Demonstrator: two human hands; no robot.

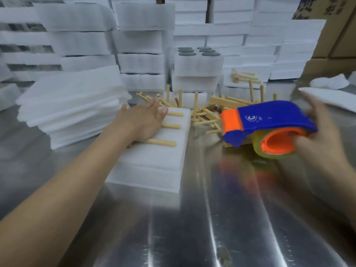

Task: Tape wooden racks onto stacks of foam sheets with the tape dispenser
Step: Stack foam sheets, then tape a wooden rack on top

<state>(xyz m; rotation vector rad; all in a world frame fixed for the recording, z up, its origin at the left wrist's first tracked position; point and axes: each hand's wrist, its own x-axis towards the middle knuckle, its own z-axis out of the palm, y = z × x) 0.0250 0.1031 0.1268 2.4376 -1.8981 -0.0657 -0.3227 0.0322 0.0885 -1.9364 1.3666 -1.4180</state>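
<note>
A steel worktop (221, 218) fills the foreground, shiny and streaked with reflections. Behind it, walls of white foam blocks (138, 41) rise to the top of the view, with cardboard boxes (335, 35) at the far right. On the left of the worktop sits a loose pile of foam sheets (67, 108), slightly fanned.

Just right of that pile, near the centre, lies the foam stack (154, 160), a tidy white block with its long side running away from the viewer. A wooden rack (165, 132) lies flat on its far half, three pegs pointing right across the foam.

The left hand (144, 120) rests palm down on the rack, fingers spread and flat, pressing it onto the foam rather than gripping; the pegs stick out from under the palm on its right side.

Beyond the stack, a jumble of spare racks (212, 110) lies on the worktop, pegs pointing every way, and one more rack sits on a foam block further back.

The right hand (317, 139) holds the tape dispenser (269, 126) in the air to the right of the stack, well apart from it, fingers closed through the orange core of the tape roll (277, 147). The blue cover and orange nose point left toward the stack. This hand is motion-blurred.
</note>
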